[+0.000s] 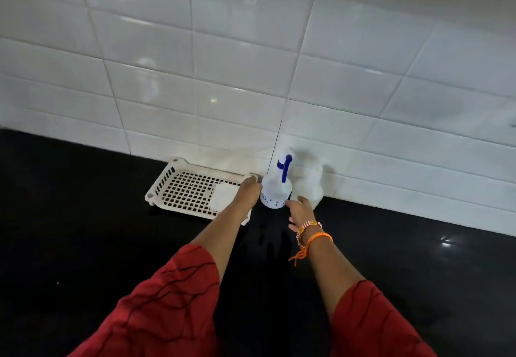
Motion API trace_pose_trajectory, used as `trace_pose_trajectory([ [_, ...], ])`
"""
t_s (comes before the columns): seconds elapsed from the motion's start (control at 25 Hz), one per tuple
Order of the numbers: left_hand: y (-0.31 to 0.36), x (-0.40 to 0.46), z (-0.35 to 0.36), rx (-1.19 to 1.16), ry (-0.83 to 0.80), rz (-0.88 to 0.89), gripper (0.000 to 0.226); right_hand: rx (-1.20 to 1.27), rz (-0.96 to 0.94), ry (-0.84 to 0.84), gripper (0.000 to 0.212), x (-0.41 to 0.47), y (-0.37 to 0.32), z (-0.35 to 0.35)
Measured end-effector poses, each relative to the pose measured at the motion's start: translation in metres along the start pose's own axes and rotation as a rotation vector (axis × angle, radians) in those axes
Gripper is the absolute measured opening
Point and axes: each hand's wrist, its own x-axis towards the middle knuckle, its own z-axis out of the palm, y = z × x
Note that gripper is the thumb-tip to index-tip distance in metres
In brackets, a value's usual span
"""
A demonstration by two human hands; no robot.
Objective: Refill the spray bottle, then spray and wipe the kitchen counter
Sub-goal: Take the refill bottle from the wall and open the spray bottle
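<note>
A white spray bottle with a blue trigger stands upright on the black counter, close to the tiled wall. My left hand rests against the bottle's left side with its fingers curled; whether it grips the bottle is unclear. My right hand hovers at the bottle's lower right, fingers apart and holding nothing. A second white, translucent bottle stands just to the right of and behind the spray bottle. A folded white cloth lies in the tray.
A cream perforated plastic tray sits on the counter left of the bottles, partly under my left forearm. The white tiled wall closes off the back. Dark counter surface stretches to both sides and towards me.
</note>
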Motion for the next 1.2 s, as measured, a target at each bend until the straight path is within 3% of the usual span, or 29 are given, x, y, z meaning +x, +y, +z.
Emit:
trace_pose_trajectory([
  [0.32,0.000,0.058,0.026,-0.066,-0.031,-0.030,0.047,0.007,-0.055,-0.140,0.083,0.054,-0.002,0.020],
  [0.52,-0.009,0.059,0.037,-0.017,-0.100,0.026,0.057,-0.099,-0.154,-0.113,0.081,0.058,0.003,0.014],
  [0.6,-0.012,0.041,0.035,-0.006,-0.129,0.093,0.040,-0.123,-0.212,-0.101,0.074,0.041,0.006,0.007],
  [0.72,-0.028,-0.002,0.025,-0.015,-0.158,0.113,0.034,-0.185,-0.280,-0.114,0.071,-0.004,0.023,-0.005],
  [0.96,-0.103,-0.107,-0.002,0.021,-0.188,-0.024,0.055,-0.240,-0.217,-0.208,0.073,-0.119,0.094,-0.004],
  [1.08,-0.129,-0.149,-0.008,0.010,-0.164,-0.050,0.057,-0.274,-0.225,-0.168,0.076,-0.158,0.122,0.007],
  [1.2,-0.144,-0.156,-0.009,0.148,-0.127,-0.097,0.065,-0.305,-0.200,-0.112,0.078,-0.179,0.138,0.014],
])
